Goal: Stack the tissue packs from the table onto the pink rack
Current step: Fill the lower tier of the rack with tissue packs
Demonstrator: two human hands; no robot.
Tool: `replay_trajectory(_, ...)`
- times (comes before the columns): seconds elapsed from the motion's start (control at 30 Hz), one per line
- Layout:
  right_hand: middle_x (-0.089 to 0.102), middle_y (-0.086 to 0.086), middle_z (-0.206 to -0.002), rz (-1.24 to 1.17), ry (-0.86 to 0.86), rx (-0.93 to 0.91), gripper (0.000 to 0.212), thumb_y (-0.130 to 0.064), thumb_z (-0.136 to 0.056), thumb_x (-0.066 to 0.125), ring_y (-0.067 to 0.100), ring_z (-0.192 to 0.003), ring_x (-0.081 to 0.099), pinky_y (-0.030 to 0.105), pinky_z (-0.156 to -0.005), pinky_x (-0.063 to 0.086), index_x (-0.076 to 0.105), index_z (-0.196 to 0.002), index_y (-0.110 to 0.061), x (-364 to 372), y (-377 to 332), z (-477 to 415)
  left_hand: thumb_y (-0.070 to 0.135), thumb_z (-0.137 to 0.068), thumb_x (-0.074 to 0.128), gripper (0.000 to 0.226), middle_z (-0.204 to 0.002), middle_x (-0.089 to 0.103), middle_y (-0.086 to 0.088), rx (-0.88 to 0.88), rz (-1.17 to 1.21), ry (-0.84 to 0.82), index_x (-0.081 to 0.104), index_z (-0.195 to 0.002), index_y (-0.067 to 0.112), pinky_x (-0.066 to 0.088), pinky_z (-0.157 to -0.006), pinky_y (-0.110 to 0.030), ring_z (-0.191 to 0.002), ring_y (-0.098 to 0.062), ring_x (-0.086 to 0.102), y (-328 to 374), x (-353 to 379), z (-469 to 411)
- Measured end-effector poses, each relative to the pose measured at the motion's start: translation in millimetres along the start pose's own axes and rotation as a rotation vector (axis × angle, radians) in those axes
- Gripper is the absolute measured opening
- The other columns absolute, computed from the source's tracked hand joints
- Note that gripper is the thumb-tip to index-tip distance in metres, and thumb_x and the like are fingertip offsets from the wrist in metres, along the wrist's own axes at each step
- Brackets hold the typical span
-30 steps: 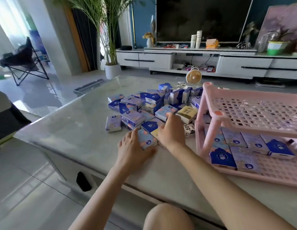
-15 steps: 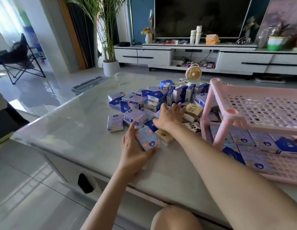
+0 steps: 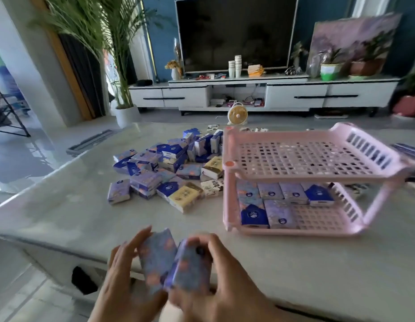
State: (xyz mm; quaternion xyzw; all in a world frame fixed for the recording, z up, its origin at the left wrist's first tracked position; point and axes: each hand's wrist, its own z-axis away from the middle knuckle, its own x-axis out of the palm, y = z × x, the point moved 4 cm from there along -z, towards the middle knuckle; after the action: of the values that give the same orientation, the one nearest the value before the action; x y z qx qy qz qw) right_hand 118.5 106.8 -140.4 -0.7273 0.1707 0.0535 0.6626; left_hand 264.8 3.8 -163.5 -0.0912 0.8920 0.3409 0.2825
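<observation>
At the near edge of the desk [image 3: 62, 205] the person's two hands are held up close together, each with a tissue pack in it. The left hand [image 3: 122, 277] has its fingers curled round the left pack [image 3: 156, 256], a purple one with orange blotches that stands roughly on end. The right hand [image 3: 220, 282] grips the right pack [image 3: 190, 269], of the same pattern, with thumb and fingers wrapped over its top. The two packs touch along one edge. Both are blurred, so the finer detail of each grip is hard to make out.

Farther back, left of centre, the pile of tissue packs [image 3: 169, 168] lies loose on the desk. It is mostly blue and purple, with a few yellow and white ones on its right side, some flat and some on edge. Just to the right of it stands the pink rack [image 3: 318, 176], two perforated shelves on corner posts. Its lower shelf carries six packs lying flat, four in a row at the far side and two nearer, at the left.

Past the far edge of the desk are a small round fan [image 3: 237, 115], a white TV cabinet [image 3: 185, 97] with a dark television [image 3: 234, 31] above it, and a potted palm [image 3: 122, 66] to the left.
</observation>
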Motion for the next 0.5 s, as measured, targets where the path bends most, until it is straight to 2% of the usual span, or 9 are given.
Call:
replay_trajectory(0.03,0.052,-0.019,-0.113,0.067,0.012,0.014,0.056,-0.041,-0.066,0.077,-0.007,-0.106,0.050,0.014,-0.091,0.043,0.045,-0.113,-0.045,-15,6,23,0.069,-0.076,0.045,0.048,-0.120,0.039,0.046,0.097,-0.059,-0.071,0.040,-0.121,0.053,0.030,-0.087,0.002,-0.102,0.016,0.045,15,6,2)
replay_trajectory(0.1,0.053,-0.021,-0.112,0.123,0.088,0.029,0.056,-0.033,-0.067,0.081,-0.010,-0.105,0.050,0.004,-0.086,0.039,0.047,-0.109,-0.044,-60,15,46,0.066,-0.090,0.025,0.041,-0.130,0.034,0.042,0.251,-0.106,-0.178,0.035,-0.128,0.054,0.022,-0.092,0.005,-0.111,0.018,0.039,49,29,7)
replay_trajectory(0.13,0.056,-0.020,-0.107,0.108,0.169,0.002,0.056,-0.031,-0.064,0.084,-0.011,-0.101,0.051,0.001,-0.080,0.038,0.049,-0.108,-0.038,-86,17,50,0.063,-0.092,0.026,0.041,-0.132,0.035,0.038,0.293,-0.061,-0.203,0.034,-0.130,0.052,0.024,-0.094,0.003,-0.115,0.018,0.036,68,45,7)
replay_trajectory(0.2,0.058,-0.017,-0.102,0.128,0.337,-0.027,0.057,-0.046,-0.057,0.080,-0.009,-0.097,0.052,0.001,-0.076,0.037,0.051,-0.105,-0.032,-132,23,54,0.063,-0.085,0.043,0.049,-0.131,0.038,0.030,0.336,0.078,-0.241,0.037,-0.131,0.045,0.029,-0.093,-0.001,-0.118,0.013,0.036,105,82,5)
replay_trajectory(0.27,0.057,-0.017,-0.103,0.257,0.449,-0.047,0.059,-0.058,-0.055,0.073,-0.006,-0.097,0.053,0.005,-0.079,0.040,0.051,-0.104,-0.033,-168,42,51,0.056,-0.075,0.061,0.063,-0.130,0.040,0.022,0.320,0.176,-0.284,0.038,-0.131,0.038,0.029,-0.096,-0.004,-0.120,0.004,0.038,129,124,-3)
replay_trajectory(0.33,0.057,-0.018,-0.102,0.385,0.541,-0.105,0.052,-0.046,-0.060,0.073,0.002,-0.095,0.058,0.022,-0.083,0.048,0.052,-0.104,-0.031,-196,61,47,0.054,-0.071,0.064,0.067,-0.129,0.038,0.020,0.244,0.224,-0.325,0.037,-0.130,0.039,0.029,-0.098,-0.007,-0.122,-0.002,0.037,141,160,-24)
replay_trajectory(0.4,0.059,-0.008,-0.100,0.491,0.559,-0.137,0.050,-0.031,-0.063,0.075,0.015,-0.093,0.059,0.038,-0.082,0.050,0.054,-0.107,-0.020,-210,75,41,0.059,-0.070,0.064,0.058,-0.126,0.037,0.023,0.138,0.268,-0.302,0.041,-0.122,0.047,0.031,-0.095,-0.005,-0.118,0.002,0.037,143,185,-52)
replay_trajectory(0.5,0.057,0.005,-0.106,0.752,0.497,-0.146,0.062,-0.023,-0.059,0.078,0.026,-0.099,0.056,0.034,-0.090,0.043,0.052,-0.114,-0.008,-212,81,29,0.053,-0.068,0.069,0.055,-0.119,0.039,0.027,0.030,0.307,-0.275,0.039,-0.114,0.049,0.026,-0.087,0.005,-0.109,0.008,0.038,142,207,-82)
